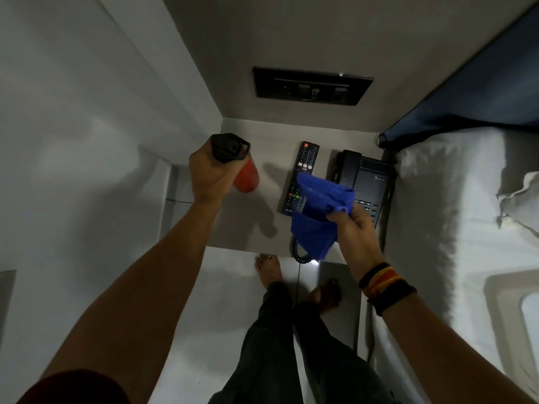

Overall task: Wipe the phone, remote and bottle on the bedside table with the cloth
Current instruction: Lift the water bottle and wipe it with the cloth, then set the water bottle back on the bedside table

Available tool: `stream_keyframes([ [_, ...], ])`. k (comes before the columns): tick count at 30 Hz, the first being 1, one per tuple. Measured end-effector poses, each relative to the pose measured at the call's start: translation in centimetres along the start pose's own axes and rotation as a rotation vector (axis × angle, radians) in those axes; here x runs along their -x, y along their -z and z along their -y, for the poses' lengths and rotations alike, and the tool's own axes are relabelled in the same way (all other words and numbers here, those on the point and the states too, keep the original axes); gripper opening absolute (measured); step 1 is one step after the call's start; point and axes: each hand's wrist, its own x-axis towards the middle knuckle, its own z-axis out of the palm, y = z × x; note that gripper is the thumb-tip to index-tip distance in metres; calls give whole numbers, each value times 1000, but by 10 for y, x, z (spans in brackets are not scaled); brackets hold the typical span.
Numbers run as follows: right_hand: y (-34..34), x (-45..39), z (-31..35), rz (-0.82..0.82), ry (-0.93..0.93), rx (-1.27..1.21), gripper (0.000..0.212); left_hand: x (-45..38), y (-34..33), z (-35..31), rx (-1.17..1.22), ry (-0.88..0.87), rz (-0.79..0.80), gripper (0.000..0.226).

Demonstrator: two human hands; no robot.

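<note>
My left hand [208,176] grips a red bottle [246,177] with a black cap near its top, holding it above the left part of the grey bedside table [250,217]. My right hand [354,228] pinches a blue cloth [318,211], which hangs over the table's front and covers the lower end of the black remote [303,167]. The black desk phone [364,179] lies to the right of the remote, its coiled cord dropping off the front edge.
A bed with white bedding [455,217] presses against the table's right side, below a dark blue headboard [481,91]. A black switch panel [310,87] sits on the wall behind. White walls close in on the left. My bare feet stand on the floor [227,287] below.
</note>
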Motion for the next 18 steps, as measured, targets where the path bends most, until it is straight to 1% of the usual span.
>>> stream_keyframes([
  [2,1,0,6,-46,-42,-50,22,1,-4,5,-27,-44,78,31],
  [4,3,-1,8,-78,-83,-98,23,3,-8,13,-48,-71,142,38],
  [6,5,-1,8,-83,-99,-132,23,3,-10,25,-60,-85,168,45],
  [9,11,-1,6,-63,-87,-157,24,0,-10,39,-43,-61,161,56],
  [12,18,-3,5,-17,-58,-155,27,4,-4,37,-73,-3,187,85],
  [15,24,3,12,53,-33,-157,36,30,14,19,-124,73,214,124],
  [16,26,8,17,78,-23,-157,38,44,24,8,-153,68,183,133],
  [17,29,14,22,99,-20,-153,40,61,34,-5,-169,25,140,136],
  [18,32,22,29,114,-19,-145,43,79,41,-22,-171,-54,103,136],
])
